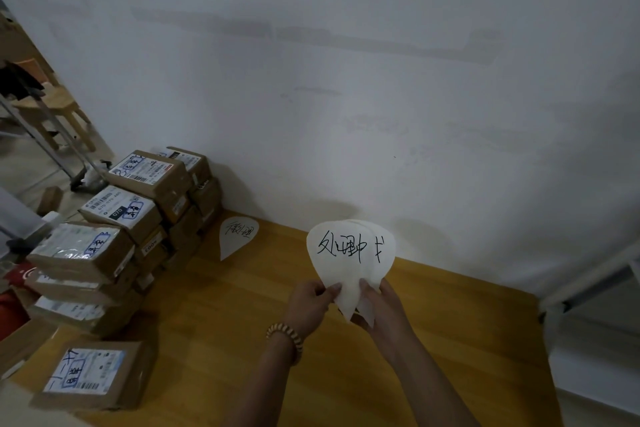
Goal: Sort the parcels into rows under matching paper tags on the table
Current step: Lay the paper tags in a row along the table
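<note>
Both hands hold up a small stack of white teardrop-shaped paper tags (349, 253) with black handwriting, above the wooden table (214, 322). My left hand (311, 300) pinches the stack's lower left edge; a beaded bracelet circles that wrist. My right hand (381, 305) pinches its lower right edge. Another handwritten paper tag (237, 236) lies flat on the table near the wall. Brown cardboard parcels (138, 211) with shipping labels are stacked in piles along the table's left side. A single parcel (93, 374) lies flat at the near left.
A white wall (346, 80) runs right behind the table. The table's right edge drops off beside a white frame (588, 274). Wooden stools (52, 107) and a metal stand stand on the floor at far left.
</note>
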